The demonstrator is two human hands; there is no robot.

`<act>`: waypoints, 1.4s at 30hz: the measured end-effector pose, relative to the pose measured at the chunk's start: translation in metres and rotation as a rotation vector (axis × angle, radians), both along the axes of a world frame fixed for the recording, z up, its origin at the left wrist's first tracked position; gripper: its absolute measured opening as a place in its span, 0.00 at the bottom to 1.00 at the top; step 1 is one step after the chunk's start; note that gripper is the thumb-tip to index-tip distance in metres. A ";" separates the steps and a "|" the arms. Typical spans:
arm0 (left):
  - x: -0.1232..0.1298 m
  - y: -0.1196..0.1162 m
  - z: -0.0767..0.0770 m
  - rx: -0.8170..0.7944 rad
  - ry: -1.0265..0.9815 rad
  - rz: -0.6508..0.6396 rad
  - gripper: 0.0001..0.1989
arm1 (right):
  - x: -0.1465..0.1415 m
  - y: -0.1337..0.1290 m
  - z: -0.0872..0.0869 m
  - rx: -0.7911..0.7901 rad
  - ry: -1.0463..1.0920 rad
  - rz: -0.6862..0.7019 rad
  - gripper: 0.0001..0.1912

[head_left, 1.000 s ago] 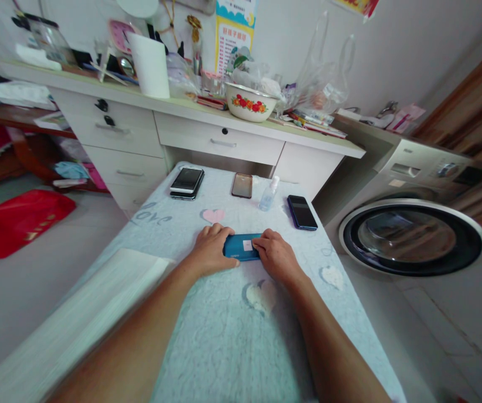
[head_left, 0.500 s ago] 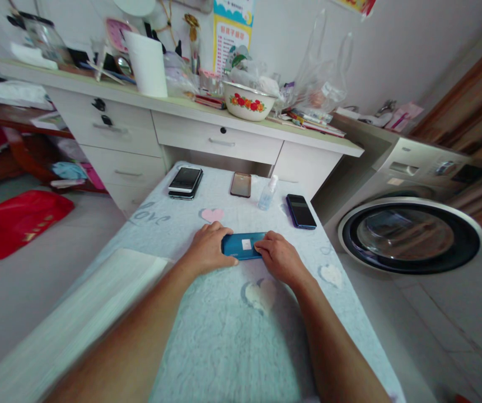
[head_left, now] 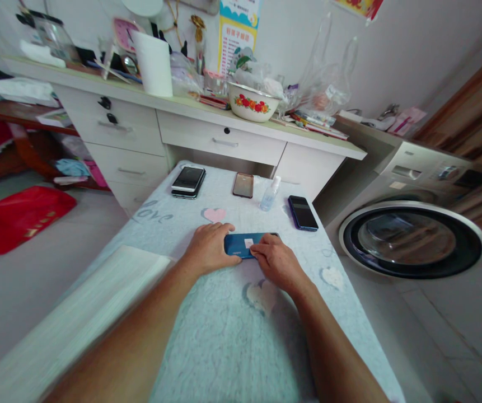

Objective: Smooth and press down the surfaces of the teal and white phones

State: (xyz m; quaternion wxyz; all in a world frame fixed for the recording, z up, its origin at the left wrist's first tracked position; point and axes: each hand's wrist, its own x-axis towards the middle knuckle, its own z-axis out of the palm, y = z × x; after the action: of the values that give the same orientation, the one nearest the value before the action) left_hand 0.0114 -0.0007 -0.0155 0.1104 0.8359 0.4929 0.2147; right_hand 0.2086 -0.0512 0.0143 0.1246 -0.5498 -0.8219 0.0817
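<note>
A blue smartphone [head_left: 236,246] lies back side up on the cloth-covered table [head_left: 215,336], a small white sticker [head_left: 248,243] on its back. Round the phone's left end is my left hand [head_left: 211,248], thumb on the near edge and fingers at the far edge. My right hand [head_left: 275,256] rests over the phone's right part with its fingertips pressed together at the sticker's lower right corner. Whatever those fingertips may pinch is hidden. Beyond the hands stand a clear spray bottle [head_left: 270,194] and a brownish phone case [head_left: 243,185].
Two stacked phones [head_left: 188,181] lie at the table's far left, another dark phone [head_left: 303,212] at the right. Behind is a white desk [head_left: 224,140] bearing a flowered bowl [head_left: 252,103] and a paper roll [head_left: 153,64]. A washing machine [head_left: 417,168] stands to the right.
My right fingertips have shifted slightly left across the phone, onto the sticker's corner. My left hand keeps its hold. The whole view has shifted a little.
</note>
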 end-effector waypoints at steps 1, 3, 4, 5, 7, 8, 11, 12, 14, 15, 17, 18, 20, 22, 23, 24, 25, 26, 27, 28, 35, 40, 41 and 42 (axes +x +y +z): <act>0.000 0.000 0.001 0.008 -0.003 0.002 0.32 | -0.001 -0.001 0.001 0.004 -0.001 0.002 0.13; 0.001 -0.001 0.002 0.019 -0.007 0.004 0.29 | -0.002 -0.002 0.003 0.009 -0.003 -0.005 0.13; 0.001 -0.001 0.003 0.023 -0.010 0.006 0.28 | -0.002 -0.003 0.004 0.011 -0.004 -0.012 0.13; 0.001 -0.001 0.004 0.025 -0.014 0.008 0.26 | -0.002 -0.003 0.005 0.015 -0.004 -0.020 0.13; 0.001 -0.002 0.006 0.024 -0.027 0.011 0.24 | -0.001 -0.004 0.008 0.026 -0.005 -0.035 0.12; 0.001 -0.002 0.007 0.021 -0.035 0.011 0.24 | 0.000 -0.005 0.009 0.034 -0.005 -0.043 0.12; 0.001 -0.003 0.008 0.003 -0.063 0.019 0.23 | 0.003 -0.006 0.012 0.064 -0.008 -0.062 0.12; 0.001 -0.002 0.008 -0.005 -0.071 0.023 0.22 | 0.004 -0.006 0.013 0.074 -0.010 -0.068 0.12; 0.002 -0.002 0.009 -0.021 -0.087 0.029 0.21 | 0.007 -0.006 0.014 0.088 -0.007 -0.083 0.13; 0.002 -0.002 0.009 -0.032 -0.095 0.030 0.20 | 0.009 -0.005 0.015 0.093 -0.002 -0.090 0.13; 0.002 -0.002 0.010 -0.054 -0.109 0.030 0.19 | 0.013 -0.005 0.015 0.103 0.013 -0.106 0.14; 0.002 -0.002 0.011 -0.065 -0.114 0.031 0.19 | 0.015 -0.004 0.014 0.109 0.023 -0.118 0.14; 0.002 -0.002 0.012 -0.084 -0.120 0.037 0.19 | 0.020 -0.002 0.012 0.128 0.039 -0.148 0.14; 0.002 -0.002 0.013 -0.101 -0.130 0.048 0.19 | 0.025 0.000 0.010 0.154 0.046 -0.189 0.14; 0.002 -0.002 0.013 -0.110 -0.137 0.057 0.19 | 0.027 0.001 0.009 0.169 0.046 -0.212 0.15; 0.002 -0.002 0.013 -0.118 -0.145 0.066 0.19 | 0.028 0.001 0.009 0.185 0.045 -0.236 0.15; 0.002 -0.002 0.013 -0.126 -0.151 0.074 0.19 | 0.029 0.002 0.008 0.198 0.042 -0.258 0.15; 0.001 -0.002 0.014 -0.132 -0.157 0.083 0.20 | 0.030 0.003 0.007 0.209 0.040 -0.279 0.15; 0.001 -0.001 0.014 -0.137 -0.161 0.091 0.20 | 0.030 0.004 0.007 0.218 0.038 -0.294 0.15; 0.001 -0.001 0.014 -0.139 -0.164 0.099 0.20 | 0.029 0.004 0.006 0.225 0.037 -0.303 0.16; 0.002 -0.003 0.019 -0.166 -0.142 0.129 0.22 | 0.016 0.008 0.003 0.254 0.012 -0.293 0.15; 0.003 -0.004 0.021 -0.167 -0.123 0.142 0.22 | 0.003 0.010 0.003 0.263 0.005 -0.251 0.15; 0.002 -0.004 0.021 -0.166 -0.125 0.146 0.22 | 0.000 0.010 0.003 0.261 0.007 -0.241 0.15; 0.002 -0.004 0.021 -0.166 -0.127 0.150 0.22 | -0.003 0.010 0.003 0.258 0.009 -0.231 0.15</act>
State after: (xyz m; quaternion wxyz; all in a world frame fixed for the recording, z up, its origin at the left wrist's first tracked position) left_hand 0.0137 -0.0044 0.0056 0.1939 0.7693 0.5623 0.2332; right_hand 0.2054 -0.0410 0.0168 0.2061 -0.6198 -0.7563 -0.0369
